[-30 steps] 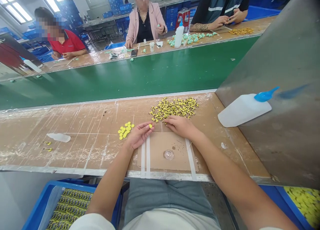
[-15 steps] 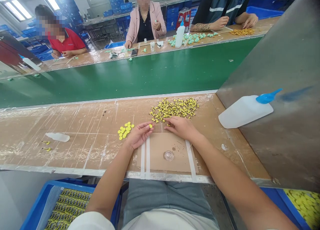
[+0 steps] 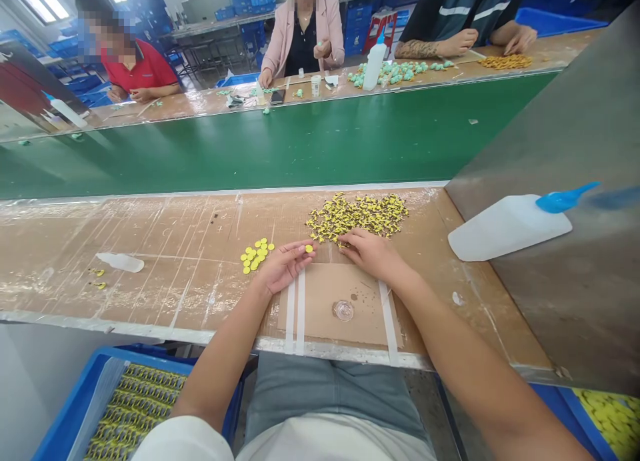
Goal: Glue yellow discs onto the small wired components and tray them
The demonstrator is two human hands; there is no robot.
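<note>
Between the fingertips of my left hand (image 3: pixel 287 266) is a small yellow disc (image 3: pixel 309 249). My right hand (image 3: pixel 371 253) rests at the near edge of a pile of small yellow and dark pieces (image 3: pixel 357 215), its fingers bent around something too small to make out. Left of my left hand lies a group of yellow discs (image 3: pixel 256 255). A cardboard sheet (image 3: pixel 320 317) is taped down in front of me, with a small clear round dish (image 3: pixel 343 310) on it.
A white bottle with a blue tip (image 3: pixel 510 227) leans by the metal panel at right. A smaller bottle (image 3: pixel 121 262) and two small pieces lie at left. Beyond the green belt (image 3: pixel 300 151) three people work. Blue crates (image 3: pixel 95 374) stand below the table.
The whole view has shifted slightly. My right hand's fingers have drawn closer together at the pile's near edge; my left hand still holds the disc.
</note>
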